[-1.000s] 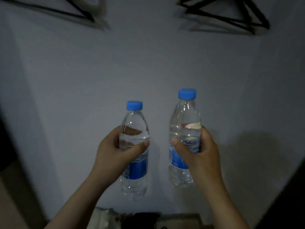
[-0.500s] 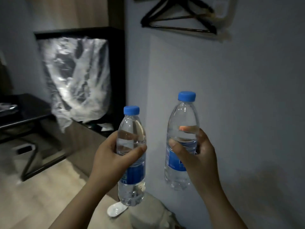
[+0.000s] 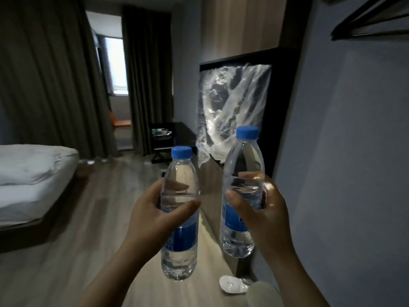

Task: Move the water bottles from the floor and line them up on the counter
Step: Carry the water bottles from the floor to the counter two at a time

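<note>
Plainly, both water bottles are off the floor and held in the air in front of the person, upright and side by side with a gap between them. The left bottle (image 3: 179, 180) sits lower in the view, and the right bottle (image 3: 243, 160) is held higher and slightly tilted. Each is clear plastic, holds water and has a blue screw cap, one (image 3: 182, 152) on the left bottle and one (image 3: 247, 132) on the right. Each also carries a blue label, at (image 3: 184, 237) on the left and (image 3: 230, 220) on the right. Pale marks show on both labels, but the writing is too blurred to read, so no brand can be told.

The left hand (image 3: 150, 218) wraps the left bottle at its middle. Its fingers (image 3: 183, 208) are curled round the body, with the thumb across the front and the others seen through the plastic behind. The right hand (image 3: 265, 218) grips the right bottle the same way, its fingers (image 3: 236, 201) closed round the waist just above the label. Both forearms rise from the bottom edge of the view.

Below the bottles lies a wooden floor (image 3: 99, 218), with a white slipper (image 3: 232, 286) near the right forearm. Behind the right bottle a crumpled clear plastic sheet (image 3: 232, 103) hangs in a dark frame. A bed (image 3: 28, 173) with white bedding stands at the left, long dark curtains (image 3: 55, 74) flank a bright window (image 3: 115, 65), and a grey wall (image 3: 354, 151) fills the right side under a black hanger (image 3: 371, 21).
</note>
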`<move>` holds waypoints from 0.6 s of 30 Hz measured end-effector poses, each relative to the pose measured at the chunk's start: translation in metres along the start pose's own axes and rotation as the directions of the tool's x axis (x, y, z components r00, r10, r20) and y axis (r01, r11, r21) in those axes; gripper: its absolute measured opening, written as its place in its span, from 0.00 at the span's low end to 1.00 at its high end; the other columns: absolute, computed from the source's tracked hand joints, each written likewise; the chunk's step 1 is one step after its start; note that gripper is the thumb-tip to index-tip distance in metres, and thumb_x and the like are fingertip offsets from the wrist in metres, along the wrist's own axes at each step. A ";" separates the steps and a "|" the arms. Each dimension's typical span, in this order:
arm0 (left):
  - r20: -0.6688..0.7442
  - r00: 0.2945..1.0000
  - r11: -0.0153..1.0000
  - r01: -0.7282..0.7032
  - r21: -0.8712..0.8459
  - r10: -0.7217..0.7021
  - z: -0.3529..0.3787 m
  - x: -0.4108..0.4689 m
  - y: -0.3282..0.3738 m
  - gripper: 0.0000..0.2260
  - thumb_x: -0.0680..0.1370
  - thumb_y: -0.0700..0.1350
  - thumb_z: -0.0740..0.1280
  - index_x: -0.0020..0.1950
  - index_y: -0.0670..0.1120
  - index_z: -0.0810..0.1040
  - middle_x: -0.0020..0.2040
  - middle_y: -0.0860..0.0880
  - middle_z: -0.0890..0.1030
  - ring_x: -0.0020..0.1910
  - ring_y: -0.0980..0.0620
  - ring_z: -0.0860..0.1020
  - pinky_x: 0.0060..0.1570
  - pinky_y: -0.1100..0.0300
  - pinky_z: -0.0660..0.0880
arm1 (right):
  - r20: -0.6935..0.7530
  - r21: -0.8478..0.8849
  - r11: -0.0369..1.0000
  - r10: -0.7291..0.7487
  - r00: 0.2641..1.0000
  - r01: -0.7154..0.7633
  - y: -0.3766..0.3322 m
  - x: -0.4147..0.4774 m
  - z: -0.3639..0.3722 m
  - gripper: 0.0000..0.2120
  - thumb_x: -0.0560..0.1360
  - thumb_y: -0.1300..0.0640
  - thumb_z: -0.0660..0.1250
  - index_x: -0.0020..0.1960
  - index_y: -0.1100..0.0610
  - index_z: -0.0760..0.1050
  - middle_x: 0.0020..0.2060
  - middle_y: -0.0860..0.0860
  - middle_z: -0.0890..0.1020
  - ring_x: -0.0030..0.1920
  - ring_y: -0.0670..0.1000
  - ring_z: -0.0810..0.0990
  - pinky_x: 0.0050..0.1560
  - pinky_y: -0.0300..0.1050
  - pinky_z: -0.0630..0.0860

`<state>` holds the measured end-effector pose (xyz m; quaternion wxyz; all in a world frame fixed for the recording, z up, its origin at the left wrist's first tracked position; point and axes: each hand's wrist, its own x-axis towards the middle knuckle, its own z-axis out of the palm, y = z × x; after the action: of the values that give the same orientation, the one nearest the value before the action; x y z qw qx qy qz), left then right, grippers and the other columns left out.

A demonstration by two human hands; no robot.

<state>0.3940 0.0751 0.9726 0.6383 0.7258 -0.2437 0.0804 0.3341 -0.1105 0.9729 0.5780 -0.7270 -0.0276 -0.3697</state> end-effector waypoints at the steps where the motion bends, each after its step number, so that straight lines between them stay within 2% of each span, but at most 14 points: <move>1: -0.016 1.000 1.000 0.007 0.016 -0.007 -0.007 0.000 -0.002 0.20 0.62 0.56 0.73 0.53 0.56 0.77 0.47 0.61 0.83 0.45 0.64 0.82 0.35 0.77 0.74 | 0.024 0.016 1.000 -0.005 1.000 0.005 0.001 0.001 0.008 0.20 0.63 0.41 0.73 0.53 0.45 0.76 0.45 0.39 0.84 0.47 0.40 0.83 0.44 0.32 0.79; 5: -0.077 0.997 0.999 0.033 0.035 -0.031 -0.034 0.002 -0.010 0.21 0.61 0.59 0.73 0.52 0.57 0.78 0.47 0.60 0.84 0.45 0.63 0.82 0.34 0.75 0.75 | 0.094 0.069 0.998 -0.017 0.995 0.011 0.008 0.007 0.042 0.18 0.63 0.42 0.72 0.51 0.44 0.76 0.45 0.40 0.84 0.47 0.41 0.83 0.44 0.32 0.78; 9: -0.100 0.993 0.998 0.057 0.018 -0.055 -0.065 0.009 -0.023 0.25 0.59 0.59 0.72 0.53 0.52 0.78 0.47 0.57 0.84 0.45 0.59 0.83 0.36 0.70 0.78 | 0.137 0.111 0.994 -0.009 0.991 -0.006 0.017 0.016 0.080 0.18 0.63 0.43 0.73 0.52 0.44 0.77 0.46 0.41 0.85 0.47 0.41 0.83 0.44 0.32 0.78; 14: -0.131 0.990 0.997 0.063 0.041 -0.057 -0.114 0.025 -0.043 0.24 0.59 0.58 0.72 0.53 0.51 0.78 0.47 0.52 0.84 0.46 0.58 0.83 0.40 0.64 0.78 | 0.139 0.123 0.992 0.010 0.990 -0.027 0.029 0.025 0.135 0.22 0.62 0.41 0.74 0.54 0.47 0.77 0.46 0.41 0.85 0.47 0.41 0.83 0.43 0.32 0.78; 18: -0.137 0.989 0.997 0.064 0.042 -0.058 -0.148 0.041 -0.061 0.27 0.58 0.61 0.71 0.53 0.50 0.77 0.47 0.50 0.84 0.46 0.57 0.83 0.41 0.64 0.78 | 0.148 0.102 0.994 0.014 0.989 -0.029 0.039 0.030 0.174 0.20 0.64 0.42 0.74 0.54 0.45 0.77 0.46 0.42 0.84 0.47 0.42 0.84 0.41 0.35 0.80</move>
<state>0.4861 0.2119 0.9617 0.6384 0.7404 -0.1754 0.1158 0.4619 0.0147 0.9478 0.6154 -0.7215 -0.0815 -0.3066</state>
